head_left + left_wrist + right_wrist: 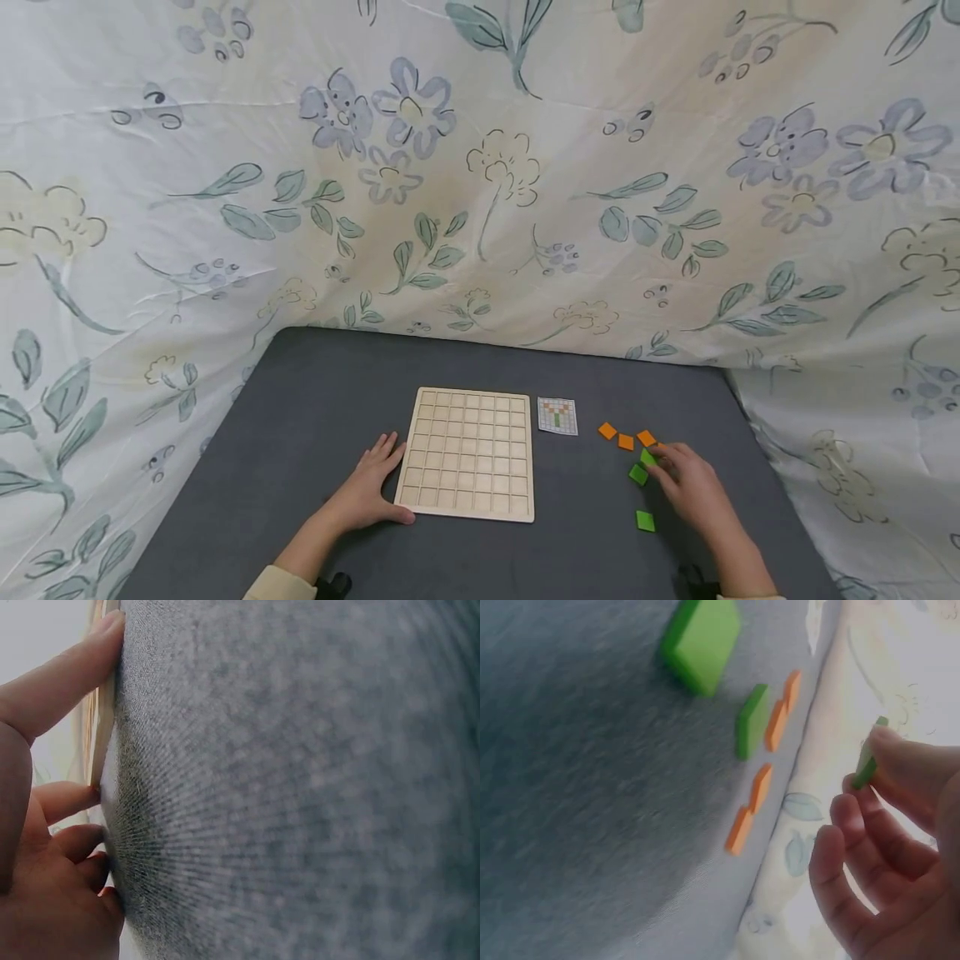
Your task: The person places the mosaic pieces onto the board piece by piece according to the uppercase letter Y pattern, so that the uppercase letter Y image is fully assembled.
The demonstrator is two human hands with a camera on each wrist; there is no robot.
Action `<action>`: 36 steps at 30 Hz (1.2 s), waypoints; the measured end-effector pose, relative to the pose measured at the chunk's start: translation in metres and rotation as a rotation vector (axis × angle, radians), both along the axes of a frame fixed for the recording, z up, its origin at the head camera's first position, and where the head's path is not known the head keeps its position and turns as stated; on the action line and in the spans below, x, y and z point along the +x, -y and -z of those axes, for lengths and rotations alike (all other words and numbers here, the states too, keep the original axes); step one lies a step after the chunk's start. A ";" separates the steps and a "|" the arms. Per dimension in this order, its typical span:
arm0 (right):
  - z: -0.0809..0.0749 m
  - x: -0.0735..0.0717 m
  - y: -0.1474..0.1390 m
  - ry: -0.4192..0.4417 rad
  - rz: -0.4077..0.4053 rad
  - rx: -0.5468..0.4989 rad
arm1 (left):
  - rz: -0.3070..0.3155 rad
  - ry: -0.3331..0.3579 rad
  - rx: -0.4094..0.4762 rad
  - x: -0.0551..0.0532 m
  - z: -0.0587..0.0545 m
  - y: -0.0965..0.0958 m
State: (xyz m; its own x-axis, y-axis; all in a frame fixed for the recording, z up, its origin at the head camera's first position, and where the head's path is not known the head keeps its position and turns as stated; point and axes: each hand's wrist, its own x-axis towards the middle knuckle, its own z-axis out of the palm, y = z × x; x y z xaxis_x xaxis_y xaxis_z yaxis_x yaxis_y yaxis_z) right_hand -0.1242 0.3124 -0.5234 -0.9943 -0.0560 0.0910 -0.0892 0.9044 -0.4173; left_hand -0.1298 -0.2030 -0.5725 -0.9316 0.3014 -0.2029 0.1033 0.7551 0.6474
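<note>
A square wooden grid board (465, 454) lies on the dark table. My left hand (367, 487) rests at its near left corner, fingers spread along the left side and thumb at the front edge. In the left wrist view the thumb (71, 679) touches the board's edge (105, 724). Between thumb and fingertips my right hand (690, 483) pinches a green square tile (868, 759), held up off the table. Two other green tiles, a nearer one (645, 521) and a farther one (638, 474), lie flat below and left of that hand.
Several orange tiles (626, 442) lie in a loose group beyond the right hand. A small paper card (557, 416) printed with a coloured grid pattern lies just right of the board. Floral cloth (480, 208) hangs behind the dark table (337, 375) and at both sides.
</note>
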 end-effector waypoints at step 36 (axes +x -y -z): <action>-0.012 -0.015 0.085 -0.112 -0.157 -0.027 | 0.000 0.010 -0.003 0.000 -0.004 0.000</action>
